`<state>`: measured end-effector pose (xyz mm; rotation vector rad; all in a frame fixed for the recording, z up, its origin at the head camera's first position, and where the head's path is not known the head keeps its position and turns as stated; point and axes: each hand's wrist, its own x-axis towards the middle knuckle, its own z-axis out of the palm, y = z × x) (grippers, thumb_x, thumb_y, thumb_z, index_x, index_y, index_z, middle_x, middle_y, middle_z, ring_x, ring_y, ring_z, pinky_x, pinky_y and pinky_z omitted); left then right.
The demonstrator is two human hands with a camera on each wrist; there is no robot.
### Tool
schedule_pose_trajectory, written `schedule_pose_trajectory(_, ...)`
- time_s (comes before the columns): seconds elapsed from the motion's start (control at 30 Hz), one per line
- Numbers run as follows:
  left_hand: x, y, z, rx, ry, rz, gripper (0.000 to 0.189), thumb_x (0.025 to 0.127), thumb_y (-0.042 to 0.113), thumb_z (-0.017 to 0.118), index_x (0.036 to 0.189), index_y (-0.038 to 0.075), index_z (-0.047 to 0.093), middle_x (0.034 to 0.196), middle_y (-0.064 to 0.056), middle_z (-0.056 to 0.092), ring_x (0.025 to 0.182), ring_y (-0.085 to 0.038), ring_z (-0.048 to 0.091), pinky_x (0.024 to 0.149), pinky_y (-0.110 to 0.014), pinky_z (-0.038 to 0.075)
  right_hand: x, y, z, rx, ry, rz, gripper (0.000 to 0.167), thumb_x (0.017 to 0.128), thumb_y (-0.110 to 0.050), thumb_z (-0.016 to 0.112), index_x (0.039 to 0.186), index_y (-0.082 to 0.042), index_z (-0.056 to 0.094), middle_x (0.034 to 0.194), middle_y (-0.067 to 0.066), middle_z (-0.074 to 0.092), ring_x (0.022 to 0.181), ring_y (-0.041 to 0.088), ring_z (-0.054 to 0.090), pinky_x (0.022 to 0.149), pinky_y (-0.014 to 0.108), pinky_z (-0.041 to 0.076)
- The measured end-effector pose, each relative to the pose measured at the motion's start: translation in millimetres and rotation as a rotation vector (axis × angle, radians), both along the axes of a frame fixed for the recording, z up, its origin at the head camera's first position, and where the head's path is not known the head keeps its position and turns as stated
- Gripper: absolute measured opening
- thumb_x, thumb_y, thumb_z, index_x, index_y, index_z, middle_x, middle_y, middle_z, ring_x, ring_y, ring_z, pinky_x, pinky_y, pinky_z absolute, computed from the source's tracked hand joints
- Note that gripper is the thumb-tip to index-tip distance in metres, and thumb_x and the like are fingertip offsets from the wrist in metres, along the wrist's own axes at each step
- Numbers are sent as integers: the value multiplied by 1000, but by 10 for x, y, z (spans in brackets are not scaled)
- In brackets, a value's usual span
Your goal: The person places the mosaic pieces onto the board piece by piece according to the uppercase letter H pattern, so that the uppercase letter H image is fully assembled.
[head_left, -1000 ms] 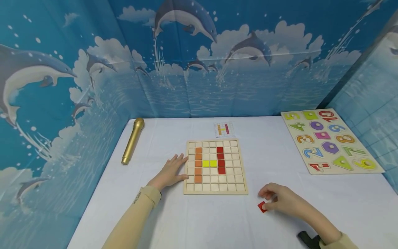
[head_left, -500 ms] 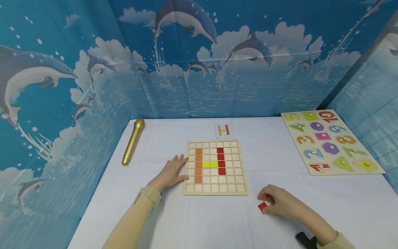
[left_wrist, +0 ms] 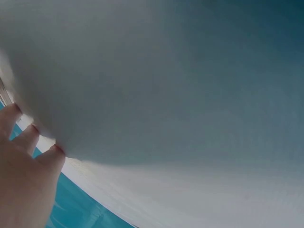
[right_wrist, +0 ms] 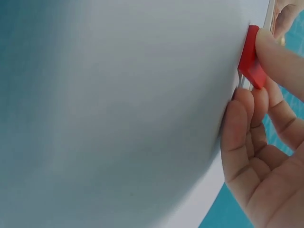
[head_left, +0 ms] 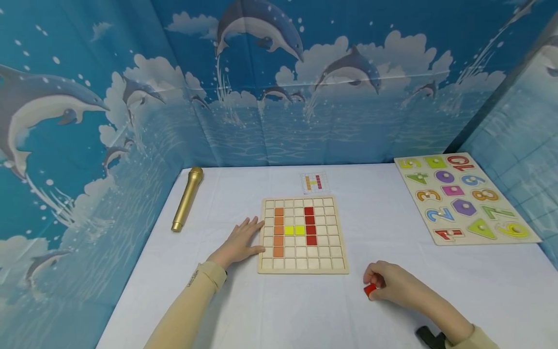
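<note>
A wooden grid board (head_left: 302, 269) lies mid-table, with a column of orange tiles (head_left: 278, 230), a column of red tiles (head_left: 310, 227) and two yellow tiles (head_left: 294, 230) between them. The left hand (head_left: 237, 244) rests beside the board, its spread fingers touching the left edge. To the right of the board, the right hand (head_left: 392, 283) pinches a small red square tile (right_wrist: 250, 57) between thumb and fingers. In the right wrist view the tile is tilted, one edge close to the white tabletop. The left wrist view catches only part of the left hand (left_wrist: 28, 166).
Behind the board lies a small pattern card (head_left: 315, 182) printed with orange, yellow and red squares. A gold microphone (head_left: 187, 198) lies at the left. A number and shape puzzle board (head_left: 464, 198) sits at the back right. Dolphin-print curtains (head_left: 279, 116) enclose the table.
The right hand has tipped the red tile up from lying nearly flat and drawn it slightly right between thumb and fingers. The left hand has stayed at the board.
</note>
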<state>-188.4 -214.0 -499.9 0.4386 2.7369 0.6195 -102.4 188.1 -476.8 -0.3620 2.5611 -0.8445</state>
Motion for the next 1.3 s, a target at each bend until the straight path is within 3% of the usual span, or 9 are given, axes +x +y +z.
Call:
schedule_pose_trajectory(0.13,-11,11,1,-7,0,4,81,90,41,69,155,13,31,164,-13,20,153,-35,12,124,-57,11,16,6,0,-4,-16,-20,28,70,-14,88,83,-15,63,75,-2,50,69,10,46,57,21,38)
schedule_pose_trajectory(0.53,-10,37,23,-11,-11,5,81,89,40,69,155,13,31,164,-13,21,153,-35,12,124,-57,11,-16,41,25,-83,-73,38,22,78,-20,83,85,-18,62,73,-6,56,66,7,48,57,21,40)
schedule_pose_trajectory(0.93,14,23,17,12,-15,6,79,90,38,70,155,12,32,164,-13,20,153,-35,11,124,-58,10,-417,-613,78,-257,5,-95,20,81,-15,81,92,-12,65,79,-1,60,74,13,54,61,20,46)
schedule_pose_trajectory(1.3,12,21,13,12,-15,11,79,90,38,69,155,12,32,164,-13,20,153,-35,11,124,-58,9,-720,-1024,22,-173,81,-43,11,84,-8,77,89,-10,66,78,-1,60,74,12,53,67,23,47)
